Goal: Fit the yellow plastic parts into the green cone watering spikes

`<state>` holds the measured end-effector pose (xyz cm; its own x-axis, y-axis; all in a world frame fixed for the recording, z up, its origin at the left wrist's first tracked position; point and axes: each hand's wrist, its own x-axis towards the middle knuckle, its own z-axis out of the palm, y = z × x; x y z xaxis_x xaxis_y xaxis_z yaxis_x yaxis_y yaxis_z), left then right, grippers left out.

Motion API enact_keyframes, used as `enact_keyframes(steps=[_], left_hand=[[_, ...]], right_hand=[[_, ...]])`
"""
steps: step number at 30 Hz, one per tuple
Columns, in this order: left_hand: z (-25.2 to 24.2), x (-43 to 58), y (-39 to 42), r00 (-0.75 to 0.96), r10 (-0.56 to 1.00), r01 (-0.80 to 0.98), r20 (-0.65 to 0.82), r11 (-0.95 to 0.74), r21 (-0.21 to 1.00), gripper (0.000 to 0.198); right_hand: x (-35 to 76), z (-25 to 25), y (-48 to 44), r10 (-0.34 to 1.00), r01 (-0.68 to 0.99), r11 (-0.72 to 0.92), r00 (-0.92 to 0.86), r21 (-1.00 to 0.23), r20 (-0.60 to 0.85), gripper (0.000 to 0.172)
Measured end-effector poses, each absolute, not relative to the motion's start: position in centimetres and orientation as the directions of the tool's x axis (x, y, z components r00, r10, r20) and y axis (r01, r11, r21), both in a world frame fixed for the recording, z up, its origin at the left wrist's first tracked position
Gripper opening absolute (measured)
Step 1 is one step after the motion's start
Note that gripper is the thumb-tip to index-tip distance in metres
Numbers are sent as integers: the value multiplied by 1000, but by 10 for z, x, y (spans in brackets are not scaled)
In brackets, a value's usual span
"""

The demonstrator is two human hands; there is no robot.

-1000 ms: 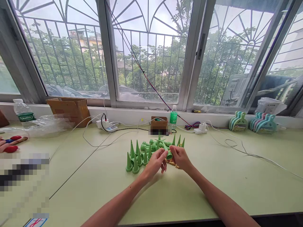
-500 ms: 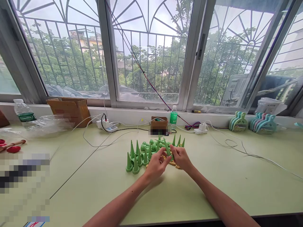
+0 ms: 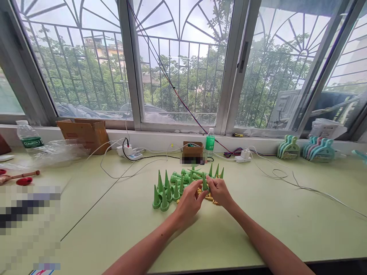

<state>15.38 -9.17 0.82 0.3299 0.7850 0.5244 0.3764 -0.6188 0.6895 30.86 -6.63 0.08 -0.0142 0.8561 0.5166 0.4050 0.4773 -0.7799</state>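
Observation:
A green cone-shaped plastic spike [image 3: 204, 184] stands nearly upright between my hands, its tip upward. My left hand [image 3: 189, 199] grips it from the left with thumb and fingers. From the right, my right hand [image 3: 220, 191] closes on its lower part, whose base is partly hidden by the fingers. Left of my hands, several like green spikes [image 3: 164, 201] stand on ribbed round bases. Behind them lies a heap of green ribbed pieces [image 3: 175, 178], with more upright cones at its right. Small yellow parts [image 3: 210, 198] lie under and between my hands.
Behind the pieces stand a small brown box [image 3: 192, 153] and a green-labelled bottle [image 3: 210, 141]. White cables [image 3: 286, 179] and power strips [image 3: 243, 157] run along the back. Small hangers [image 3: 318, 149] stand at right, a cardboard box [image 3: 84, 135] at left.
The spike in my hands has swung from a leftward tilt to nearly upright and sits slightly lower. Both hands have stayed almost in place. At far left, the red objects have shifted right.

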Motion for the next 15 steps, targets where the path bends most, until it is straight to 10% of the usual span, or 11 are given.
enact_keyframes(steps=[15], left_hand=[[9,158,-88,202,919,228,338,-379,897,40]], right_hand=[[308,2,-69,858,312,477,37,-822,512,59]])
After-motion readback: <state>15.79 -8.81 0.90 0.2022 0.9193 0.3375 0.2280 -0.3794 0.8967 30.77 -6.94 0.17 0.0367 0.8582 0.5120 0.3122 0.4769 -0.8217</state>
